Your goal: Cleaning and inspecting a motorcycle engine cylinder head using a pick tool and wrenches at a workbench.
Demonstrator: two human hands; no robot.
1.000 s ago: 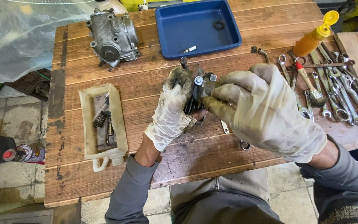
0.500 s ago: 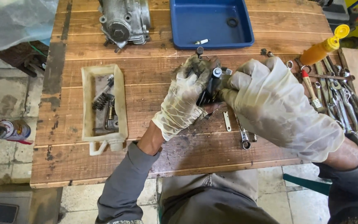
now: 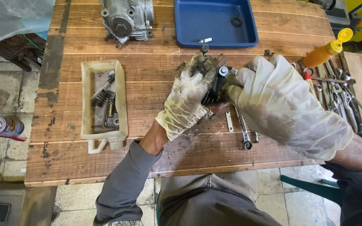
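Left hand (image 3: 189, 98) in a grimy pale glove, grip clamped around a small dark metal part (image 3: 214, 90), held just above the middle of the wooden table (image 3: 147, 104). Right hand (image 3: 277, 104), also gloved, fingers closed on the same part from the other side, thumb and fingertips pressed near its shiny round end. Both hands touching each other around the part, so most of it hidden; exact shape hard to tell. Just below the hands, flat on the planks, a ring spanner (image 3: 244, 133) and a short flat metal strip (image 3: 229, 121), side by side and apart from the gloves. Off to the left, a cut-open whitish plastic jug (image 3: 120, 96) lying on its side as a tray, holding a wire brush and a few small metal pieces. At the far edge, a grey metal engine casing (image 3: 126, 16) and, beside it, a blue plastic tray (image 3: 189, 25) with a black ring and a small white piece inside. To the right, an orange squeeze bottle (image 3: 323, 52) with a yellow cap lying tilted, next to a loose pile of spanners and pliers (image 3: 340, 96). On the floor at left, a spray can (image 3: 1, 125) lying on its side.
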